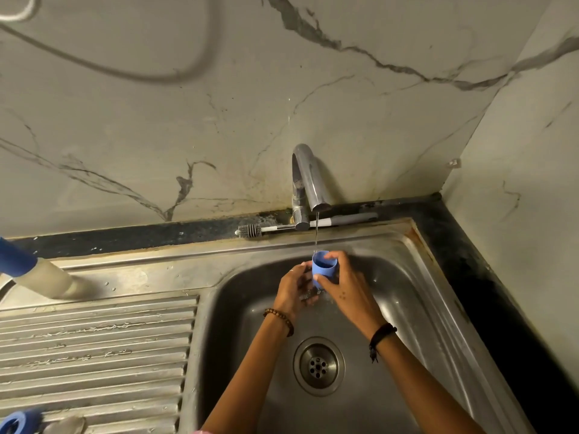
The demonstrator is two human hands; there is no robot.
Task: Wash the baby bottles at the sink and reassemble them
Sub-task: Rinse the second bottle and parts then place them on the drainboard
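- At the near left corner of the ribbed drainboard lies a blue ring, cut by the picture's edge, with a pale, blurred piece just beside it that cannot be made out.
- The drain sits in the floor of the steel sink, between the two forearms.
- The left hand, a beaded bracelet on its wrist, is cupped against the left side of the blue cap; its fingers are curled, but whether they grip the cap or something glinting below it cannot be told.
- The right hand, a black cord on its wrist, holds the blue cap from the right: the thumb presses the near wall low down, and the fingers curl over the far rim.
- The cap stands mouth up over the basin, between both hands, directly under the water stream, which falls into it.
- On the far left of the drainboard a baby bottle stands with a blue top, leaning in this wide view.
- The tap rises from the back ledge, its spout bent over the basin.
- A bottle brush lies along the dark ledge behind the tap, bristles to the left, handle running right.
- Behind is a veined marble wall.
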